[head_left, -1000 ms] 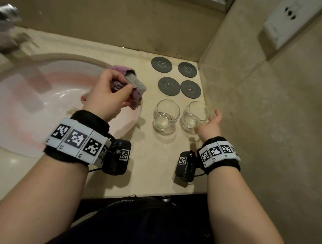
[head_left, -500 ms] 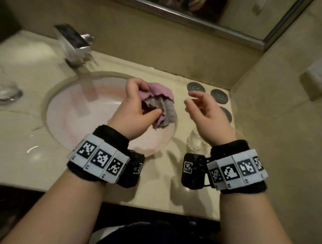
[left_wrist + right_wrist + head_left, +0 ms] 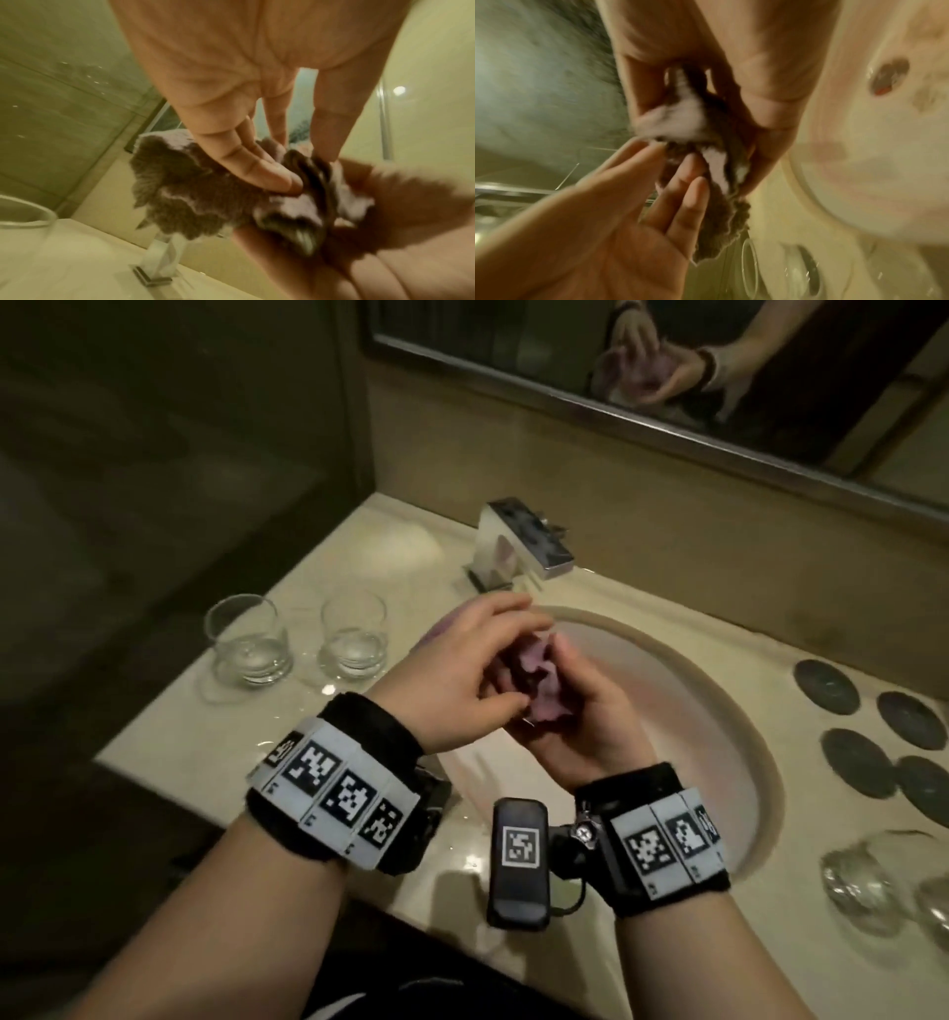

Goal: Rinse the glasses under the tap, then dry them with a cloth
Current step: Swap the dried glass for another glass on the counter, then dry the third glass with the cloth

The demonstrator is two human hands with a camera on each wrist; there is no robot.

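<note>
On the left of the surface (image 3: 215, 742), two clear tumblers (image 3: 248, 640) and (image 3: 353, 634) stand upright just beside each other, each with a little water pooled in its base; droplets lie on the stone around them. They look rinsed but not yet wiped, so the drying half of the task seems to remain for these two.

Over the basin (image 3: 729, 711), below the square chrome tap (image 3: 529, 541), both hands work the cloth (image 3: 534, 675), a purple-and-grey fluffy rag, crumpled and folded. The left hand (image 3: 452, 680) has its grip on the cloth: its mostly straight fingers (image 3: 259, 170) press into the folds against the thumb. The right hand (image 3: 585, 716) cups the bundle from beneath, fingers curled round it. No water is seen running.

Further right, four dark round coasters (image 3: 868, 737) lie on the surface. At the right edge, blurred glassware (image 3: 873, 886) sits near the basin rim; whether it is dry cannot be told.
</note>
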